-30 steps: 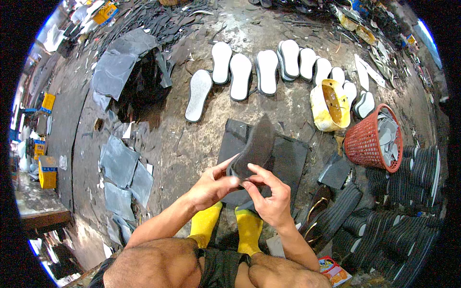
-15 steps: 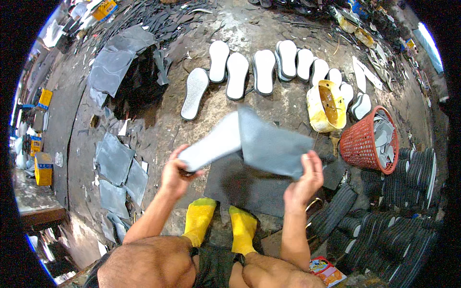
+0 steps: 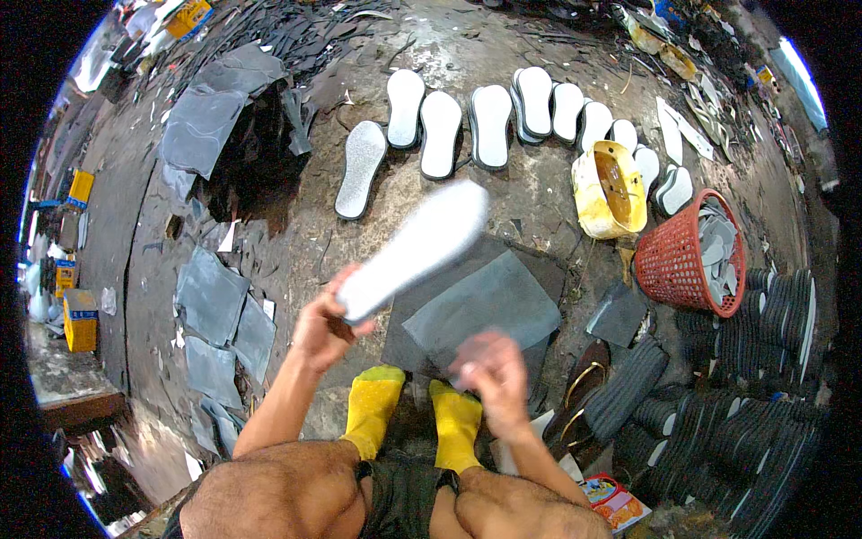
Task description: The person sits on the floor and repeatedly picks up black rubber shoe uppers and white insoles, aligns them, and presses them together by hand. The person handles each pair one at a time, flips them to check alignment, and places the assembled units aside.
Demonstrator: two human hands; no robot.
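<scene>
A worn, scrap-littered floor (image 3: 296, 260) spreads under everything, with stacks of dark ribbed soles (image 3: 718, 449) at the lower right and a curved row of white-topped soles (image 3: 490, 126) along the far side. Before the yellow-socked feet lies a dark square mat (image 3: 546, 267), and a smaller grey sheet (image 3: 485, 301) rests flat on it at an angle. A red basket (image 3: 669, 260) of grey offcuts leans beyond the mat's right side, near a yellow tub (image 3: 588, 198). One white sole (image 3: 417, 247) is up in the air, slanting over the mat's far left edge, its narrow end gripped between the thumb and fingers of the left hand (image 3: 325, 328). The right hand (image 3: 494, 373), fingers curled, hovers by the sheet's near edge; it is too blurred to tell whether it pinches anything.
</scene>
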